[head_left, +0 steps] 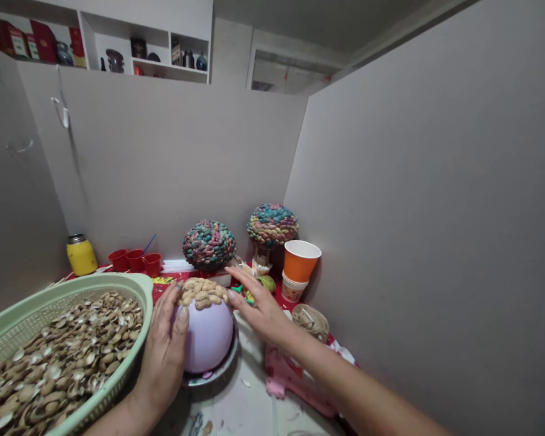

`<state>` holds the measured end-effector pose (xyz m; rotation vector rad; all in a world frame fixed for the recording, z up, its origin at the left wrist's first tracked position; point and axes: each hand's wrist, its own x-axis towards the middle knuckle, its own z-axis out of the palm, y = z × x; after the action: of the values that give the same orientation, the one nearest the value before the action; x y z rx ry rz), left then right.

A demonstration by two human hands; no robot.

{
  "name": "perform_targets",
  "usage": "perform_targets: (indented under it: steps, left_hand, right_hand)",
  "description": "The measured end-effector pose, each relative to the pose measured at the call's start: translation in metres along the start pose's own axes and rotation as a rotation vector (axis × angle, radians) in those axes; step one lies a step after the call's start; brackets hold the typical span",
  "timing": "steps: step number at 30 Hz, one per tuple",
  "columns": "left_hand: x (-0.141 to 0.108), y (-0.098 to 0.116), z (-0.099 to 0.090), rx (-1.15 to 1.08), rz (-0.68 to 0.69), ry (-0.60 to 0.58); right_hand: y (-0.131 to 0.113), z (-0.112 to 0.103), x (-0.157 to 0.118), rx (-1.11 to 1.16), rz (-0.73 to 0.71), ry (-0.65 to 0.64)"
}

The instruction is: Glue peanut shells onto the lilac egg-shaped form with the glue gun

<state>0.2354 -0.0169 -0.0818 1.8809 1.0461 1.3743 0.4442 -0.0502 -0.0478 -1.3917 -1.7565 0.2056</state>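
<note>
A purple ball [209,339], perhaps a balloon, rests in a shallow bowl [213,378]. Peanut shells [203,292] cover its top. My left hand [166,339] lies against the ball's left side, fingers stretched up to the shells and thumb along the front. On the other side, my right hand [257,306] has its fingers spread, with the thumb at the right edge of the shells. Left of the ball, a green basket [146,290] holds many loose shell halves [68,357].
Two colourful shell-covered balls [209,244] [272,225] stand behind. Paper cups [301,261], twine [311,321] and a pink tool [290,378], perhaps a glue gun, are at right. Red cups [135,260] and a yellow jar [81,257] sit back left. Grey panels [172,157] enclose the table.
</note>
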Motion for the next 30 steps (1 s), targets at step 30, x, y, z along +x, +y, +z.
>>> perform_targets:
  steps: [30]
  left_hand:
    - [-0.036,-0.013,-0.021,0.335,0.539,-0.077]
  right_hand:
    - [0.000,-0.033,-0.121,-0.587,0.226,-0.407]
